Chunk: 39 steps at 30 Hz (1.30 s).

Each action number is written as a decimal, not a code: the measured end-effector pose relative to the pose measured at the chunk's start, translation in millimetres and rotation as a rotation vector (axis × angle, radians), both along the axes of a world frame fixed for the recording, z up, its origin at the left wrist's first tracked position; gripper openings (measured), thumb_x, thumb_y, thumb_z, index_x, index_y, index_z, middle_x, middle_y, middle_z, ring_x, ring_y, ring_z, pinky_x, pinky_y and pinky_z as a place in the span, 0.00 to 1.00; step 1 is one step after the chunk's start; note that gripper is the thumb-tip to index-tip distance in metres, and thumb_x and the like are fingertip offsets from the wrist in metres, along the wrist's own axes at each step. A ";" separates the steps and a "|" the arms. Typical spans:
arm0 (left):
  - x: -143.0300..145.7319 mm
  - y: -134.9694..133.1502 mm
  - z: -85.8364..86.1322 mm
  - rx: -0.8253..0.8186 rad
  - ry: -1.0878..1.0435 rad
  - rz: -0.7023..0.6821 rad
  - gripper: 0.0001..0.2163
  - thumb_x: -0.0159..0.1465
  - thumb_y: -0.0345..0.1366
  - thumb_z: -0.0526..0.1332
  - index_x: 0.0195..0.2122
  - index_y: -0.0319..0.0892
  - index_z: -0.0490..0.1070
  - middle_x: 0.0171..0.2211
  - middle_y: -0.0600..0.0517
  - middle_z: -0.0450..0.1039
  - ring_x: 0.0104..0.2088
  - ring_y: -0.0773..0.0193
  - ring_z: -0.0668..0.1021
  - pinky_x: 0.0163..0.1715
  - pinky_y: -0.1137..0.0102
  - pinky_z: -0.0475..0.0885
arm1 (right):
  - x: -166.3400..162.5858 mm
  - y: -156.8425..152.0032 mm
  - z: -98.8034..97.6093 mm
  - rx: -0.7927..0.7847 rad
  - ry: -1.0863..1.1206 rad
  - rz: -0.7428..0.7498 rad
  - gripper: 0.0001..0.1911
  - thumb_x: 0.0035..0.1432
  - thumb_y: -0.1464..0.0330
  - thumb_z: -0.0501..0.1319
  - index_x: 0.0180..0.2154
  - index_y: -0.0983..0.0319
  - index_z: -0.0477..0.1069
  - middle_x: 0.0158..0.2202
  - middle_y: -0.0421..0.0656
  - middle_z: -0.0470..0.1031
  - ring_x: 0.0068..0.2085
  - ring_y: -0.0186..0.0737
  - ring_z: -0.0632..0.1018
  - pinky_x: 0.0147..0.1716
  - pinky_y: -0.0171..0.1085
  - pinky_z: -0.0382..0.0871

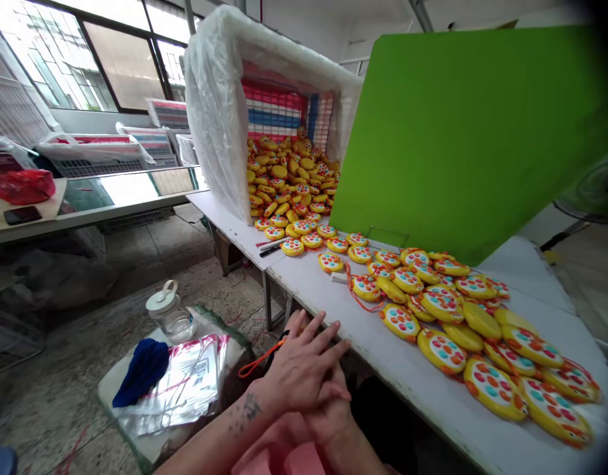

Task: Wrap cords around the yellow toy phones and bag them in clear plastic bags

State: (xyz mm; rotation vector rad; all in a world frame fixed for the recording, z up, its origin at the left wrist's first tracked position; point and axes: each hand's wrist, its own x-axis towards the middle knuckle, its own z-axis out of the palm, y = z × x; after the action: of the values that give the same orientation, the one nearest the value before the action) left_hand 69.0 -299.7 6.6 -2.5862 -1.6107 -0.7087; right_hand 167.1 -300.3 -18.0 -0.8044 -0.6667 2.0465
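My left hand (301, 369) lies across the top of my right hand (331, 412), in front of my body by the table's near edge. The left fingers are stretched out and spread, with nothing seen in them. Most of the right fingers are hidden under the left hand, so their state is unclear. An orange cord loop (257, 363) sticks out beside the left hand, next to a small dark thing I cannot make out. Closest on the table are yellow oval toys (400, 322) with white faces and coloured dots, several bearing orange cords; neither hand touches them.
A plastic-wrapped crate (217, 119) on its side holds many similar toys. A green board (462, 132) leans behind the table (343, 310). Pens (274, 245) lie near the crate. To the left are a lidded jar (169, 313), blue cloth (144, 371) and plastic bags (197, 379).
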 end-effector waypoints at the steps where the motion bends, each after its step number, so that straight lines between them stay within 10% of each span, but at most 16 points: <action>1: -13.2 6.1 -4.0 -0.008 0.003 0.013 0.32 0.60 0.60 0.55 0.63 0.51 0.60 0.64 0.48 0.58 0.66 0.45 0.54 0.64 0.46 0.41 | 3.2 -0.7 1.0 -0.069 0.059 0.024 0.16 0.52 0.53 0.63 0.40 0.53 0.75 0.43 0.41 0.80 0.49 0.47 0.78 0.49 0.50 0.72; 7: -91.9 20.2 -44.0 -0.033 -0.284 0.643 0.18 0.66 0.42 0.55 0.55 0.42 0.68 0.58 0.40 0.66 0.60 0.44 0.64 0.59 0.45 0.54 | 25.1 20.3 20.4 -0.301 0.444 0.115 0.21 0.58 0.53 0.56 0.48 0.55 0.73 0.47 0.43 0.79 0.49 0.49 0.78 0.45 0.49 0.73; 12: -63.4 5.8 -61.1 -0.239 -0.897 0.518 0.18 0.68 0.46 0.51 0.53 0.42 0.67 0.50 0.44 0.71 0.50 0.56 0.74 0.50 0.59 0.70 | 26.0 49.4 13.2 -0.283 0.431 -0.018 0.20 0.59 0.53 0.54 0.47 0.54 0.73 0.49 0.41 0.78 0.55 0.49 0.74 0.51 0.52 0.70; 17: -12.9 -2.7 -46.9 -0.297 -1.073 0.316 0.18 0.67 0.44 0.54 0.56 0.43 0.66 0.57 0.44 0.66 0.58 0.55 0.67 0.60 0.57 0.60 | 18.7 50.0 -3.8 -0.191 0.217 -0.098 0.22 0.61 0.51 0.52 0.51 0.53 0.71 0.54 0.40 0.74 0.57 0.48 0.72 0.54 0.51 0.68; 25: 17.3 13.7 -22.7 -0.775 -1.596 0.133 0.28 0.64 0.44 0.60 0.64 0.47 0.56 0.64 0.47 0.58 0.63 0.53 0.61 0.63 0.59 0.58 | 35.4 42.2 -17.2 0.583 -0.415 -0.068 0.26 0.64 0.54 0.52 0.61 0.52 0.60 0.67 0.38 0.55 0.68 0.44 0.54 0.67 0.47 0.46; 31: 19.9 24.3 -31.3 -0.932 -1.980 0.112 0.23 0.65 0.41 0.59 0.61 0.49 0.58 0.57 0.44 0.66 0.50 0.51 0.76 0.45 0.56 0.76 | 61.1 51.6 -22.2 0.369 -0.532 -0.131 0.27 0.64 0.52 0.52 0.62 0.53 0.59 0.67 0.41 0.56 0.66 0.46 0.59 0.64 0.48 0.55; 39: 20.8 28.5 -30.6 -0.819 -1.834 0.137 0.22 0.61 0.40 0.64 0.56 0.48 0.63 0.51 0.48 0.70 0.47 0.57 0.76 0.44 0.66 0.75 | 68.9 47.7 -12.8 0.307 -0.426 -0.048 0.31 0.62 0.49 0.53 0.62 0.54 0.58 0.67 0.42 0.56 0.65 0.45 0.60 0.62 0.45 0.59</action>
State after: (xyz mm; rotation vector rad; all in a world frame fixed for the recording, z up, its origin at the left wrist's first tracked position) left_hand 89.8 -271.3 -24.0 -1.4751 -2.4945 -3.5647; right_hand 236.0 -252.5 -30.8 -1.0682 -1.1534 1.6819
